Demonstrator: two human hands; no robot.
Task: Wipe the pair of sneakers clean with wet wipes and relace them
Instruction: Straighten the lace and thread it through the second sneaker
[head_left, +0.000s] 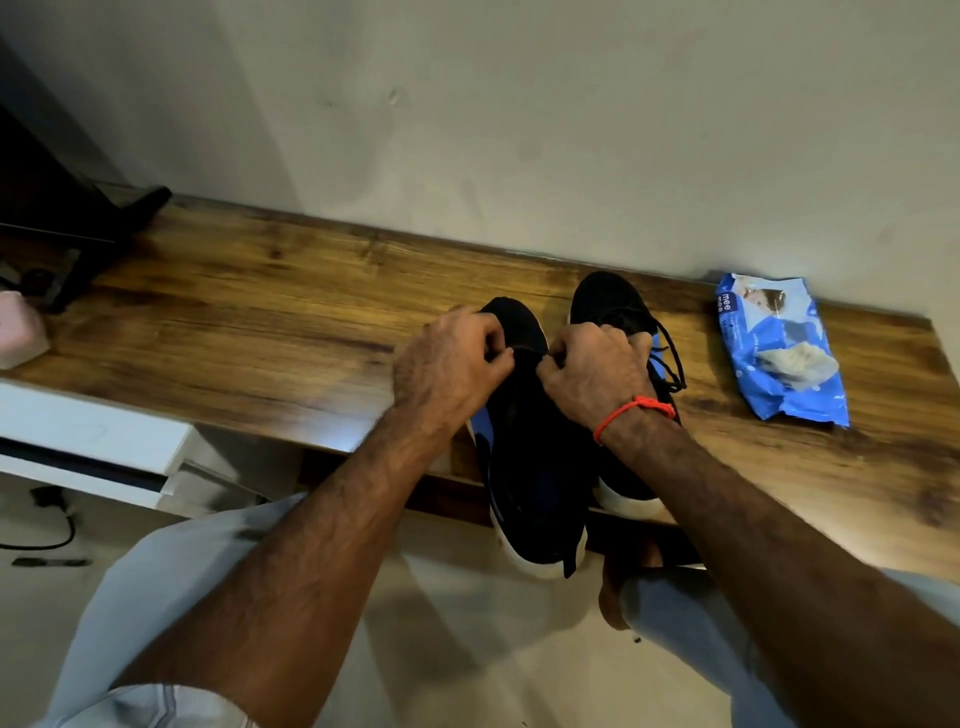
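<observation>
On wooden shelf (260, 312), both hands (519, 364) seemingly pinch lace over left sneaker (524, 467).

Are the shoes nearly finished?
Partly. The right sneaker already has laces, loose ends hanging. Both hands, left hand and right hand, pinch the lace on the left sneaker. Tying remains. The wipes pack lies aside; wiping can't be judged.

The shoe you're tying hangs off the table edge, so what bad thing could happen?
The near sneaker has its heel past the edge of the table. Both the left hand and right hand pull on its lace, so a hard tug might tip it off. The wet wipes pack lies open, so the wipes might dry out.
</observation>
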